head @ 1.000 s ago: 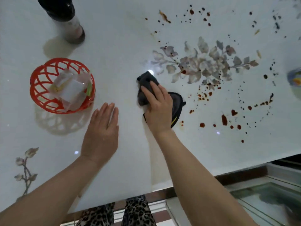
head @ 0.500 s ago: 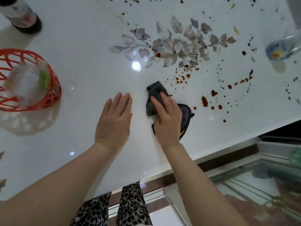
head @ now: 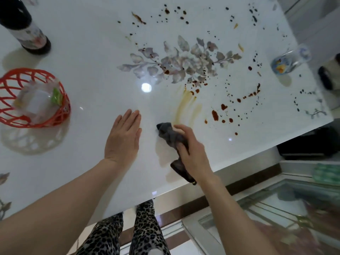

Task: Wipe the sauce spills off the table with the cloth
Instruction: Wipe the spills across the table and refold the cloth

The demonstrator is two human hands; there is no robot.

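Note:
My right hand (head: pixel 193 153) grips a dark grey cloth (head: pixel 170 136) and presses it on the white table (head: pixel 82 57) close to the near edge. Pale brown smear streaks (head: pixel 185 105) run from the cloth up toward the printed grey flower pattern (head: pixel 184 59). Dark red sauce drops (head: pixel 219 113) lie scattered to the right of the streaks, and smaller spots (head: pixel 174 13) dot the far side. My left hand (head: pixel 123 138) lies flat on the table, fingers together, just left of the cloth, holding nothing.
A red plastic basket (head: pixel 27 100) with wrapped packets stands at the left. A dark bottle (head: pixel 25 28) stands at the far left. A drinking glass (head: pixel 290 61) stands near the right edge. The table's near edge (head: pixel 184 186) runs just below my right hand.
My right hand has dragged the cloth toward the near edge, leaving brown smear streaks where sauce drops were. The left hand has stayed flat beside it.

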